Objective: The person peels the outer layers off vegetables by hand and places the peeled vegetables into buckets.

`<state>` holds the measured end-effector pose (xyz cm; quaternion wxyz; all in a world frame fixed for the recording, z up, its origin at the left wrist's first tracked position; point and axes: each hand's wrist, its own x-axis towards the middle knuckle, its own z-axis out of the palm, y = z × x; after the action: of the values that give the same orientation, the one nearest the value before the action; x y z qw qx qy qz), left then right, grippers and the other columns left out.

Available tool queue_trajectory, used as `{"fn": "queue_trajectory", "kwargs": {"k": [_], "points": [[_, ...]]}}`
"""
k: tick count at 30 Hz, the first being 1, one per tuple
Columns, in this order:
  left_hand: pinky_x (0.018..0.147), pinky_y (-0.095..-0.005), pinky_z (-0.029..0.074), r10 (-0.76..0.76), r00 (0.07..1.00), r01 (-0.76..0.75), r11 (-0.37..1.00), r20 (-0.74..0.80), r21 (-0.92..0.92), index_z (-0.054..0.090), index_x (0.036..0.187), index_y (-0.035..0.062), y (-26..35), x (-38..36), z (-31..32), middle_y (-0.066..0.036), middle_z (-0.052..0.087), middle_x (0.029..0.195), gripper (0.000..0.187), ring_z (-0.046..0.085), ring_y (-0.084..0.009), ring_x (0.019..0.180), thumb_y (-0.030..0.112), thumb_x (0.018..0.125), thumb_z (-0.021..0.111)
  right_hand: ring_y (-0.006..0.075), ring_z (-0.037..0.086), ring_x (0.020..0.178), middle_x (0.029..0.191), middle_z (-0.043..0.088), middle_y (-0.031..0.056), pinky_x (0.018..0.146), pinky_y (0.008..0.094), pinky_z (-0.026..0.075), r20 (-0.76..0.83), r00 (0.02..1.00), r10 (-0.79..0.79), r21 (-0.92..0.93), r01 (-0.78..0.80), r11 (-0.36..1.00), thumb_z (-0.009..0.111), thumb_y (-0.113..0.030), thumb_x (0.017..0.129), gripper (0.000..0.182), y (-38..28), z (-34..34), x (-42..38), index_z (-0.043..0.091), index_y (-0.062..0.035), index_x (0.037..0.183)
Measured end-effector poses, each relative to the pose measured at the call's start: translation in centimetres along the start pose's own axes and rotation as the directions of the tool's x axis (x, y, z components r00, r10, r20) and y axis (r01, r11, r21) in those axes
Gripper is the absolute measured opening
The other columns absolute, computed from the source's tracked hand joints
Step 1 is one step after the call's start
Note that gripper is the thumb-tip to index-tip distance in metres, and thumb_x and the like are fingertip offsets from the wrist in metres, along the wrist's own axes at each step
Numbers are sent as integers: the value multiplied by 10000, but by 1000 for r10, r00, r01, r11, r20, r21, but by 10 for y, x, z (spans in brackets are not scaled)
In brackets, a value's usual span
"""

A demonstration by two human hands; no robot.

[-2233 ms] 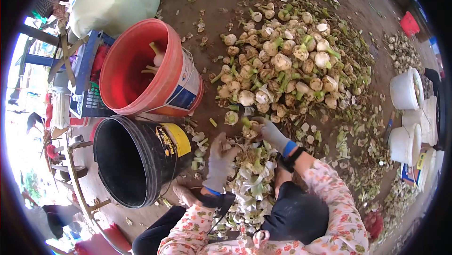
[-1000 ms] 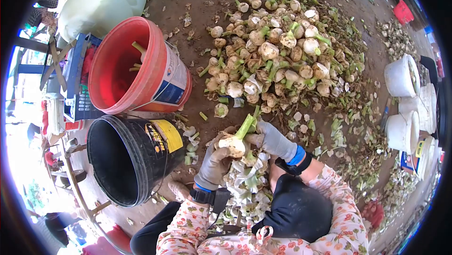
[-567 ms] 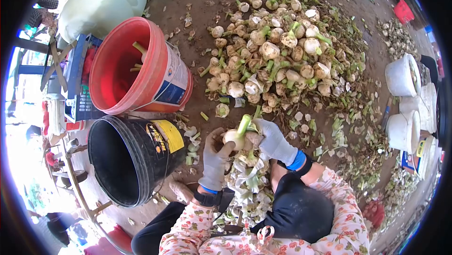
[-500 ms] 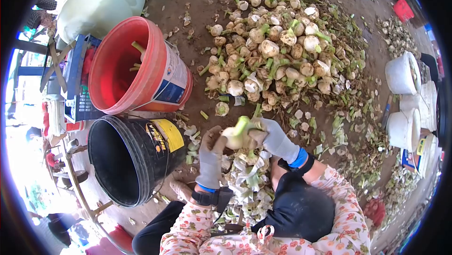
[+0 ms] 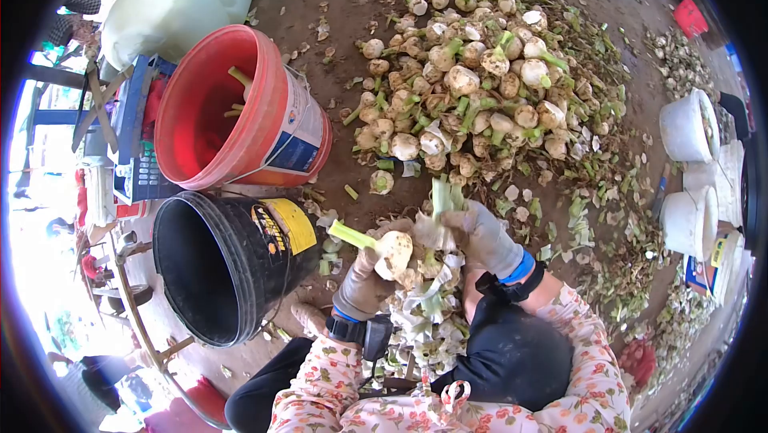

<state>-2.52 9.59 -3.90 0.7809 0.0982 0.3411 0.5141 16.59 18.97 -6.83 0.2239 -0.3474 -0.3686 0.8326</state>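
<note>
A garlic bulb (image 5: 395, 250) with a green stem sticking out to the left is gripped in my gloved left hand (image 5: 362, 282). My gloved right hand (image 5: 482, 234), close beside it, pinches a strip of pale peel and green leaf (image 5: 438, 225). Under both hands lies a heap of peelings (image 5: 422, 313) between the legs. Beyond them is a large pile of garlic bulbs (image 5: 480, 89) with short green stems.
On the left a red bucket (image 5: 270, 105) with a few stems inside and a black bucket (image 5: 228, 273) lie tilted. White tubs (image 5: 688, 221) stand at the right. Loose skins and leaves (image 5: 584, 225) litter the ground. A blue crate (image 5: 132, 137) is behind the red bucket.
The hands have moved apart. The bulb is now in my left hand with its stem pointing left, and my right hand holds peel and leaf away from it.
</note>
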Motion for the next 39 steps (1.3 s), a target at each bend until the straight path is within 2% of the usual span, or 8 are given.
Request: {"fn": "queue_trajectory", "kwargs": {"k": [3,4,12,23,26,29,36,39], "points": [[798,-289,504,163,980,-151,982,-111,112,354,1339,64,2,8,6,-59,568,1101,849,577,-157,975,509,722,733,250,646,861,943,651,136,780,349,498,160,953,257,-795,-29,605,584,-236,853,385,-12,-5,-2,523,-33,1175],[774,-283,505,201,956,-181,977,-212,110,332,1342,79,1,7,9,-59,553,1114,855,581,-157,951,504,720,736,305,625,957,1029,630,183,852,361,478,35,954,299,-995,4,103,592,-247,835,477,-15,9,-5,475,-51,1254],[806,-275,495,418,882,-282,838,-217,466,292,1345,58,-1,17,15,-82,521,1105,738,548,-172,958,186,749,708,304,629,840,963,634,158,696,362,490,99,855,-509,-793,377,478,698,-277,784,359,-18,26,-2,624,-12,1014],[883,-303,458,394,878,-106,714,-271,693,388,1288,41,-2,22,13,-99,538,1103,656,545,-192,1009,66,708,694,309,602,814,916,609,128,708,364,479,129,795,-593,-692,500,520,656,-191,802,227,-23,28,1,636,-66,991],[920,-336,439,450,893,-120,282,-21,952,440,1265,29,-10,24,7,-138,519,1153,687,525,-238,1071,69,648,739,210,595,776,933,613,81,671,333,457,309,770,-559,-740,563,367,652,-215,822,244,-18,22,3,626,-44,995],[943,-354,424,506,862,-194,349,-11,917,477,1247,24,-5,21,20,-170,498,1195,721,507,-281,1112,81,593,774,109,552,751,940,607,35,646,288,447,-120,988,-99,-157,79,984,631,-251,857,261,-10,17,6,616,-18,976],[928,-313,429,528,845,-194,153,86,969,507,1220,-5,4,22,27,-101,538,1158,730,532,-186,1060,103,558,795,112,561,783,895,613,45,690,258,468,-55,978,-201,-273,179,945,605,-262,880,310,-5,11,7,596,-8,1057],[917,-308,437,478,874,-129,403,-88,906,506,1226,-16,0,22,20,-103,564,1131,744,559,-197,1027,89,548,794,129,578,798,893,627,60,720,274,477,-15,977,-214,-267,203,942,597,-238,881,302,-9,12,5,595,2,1065]]}}
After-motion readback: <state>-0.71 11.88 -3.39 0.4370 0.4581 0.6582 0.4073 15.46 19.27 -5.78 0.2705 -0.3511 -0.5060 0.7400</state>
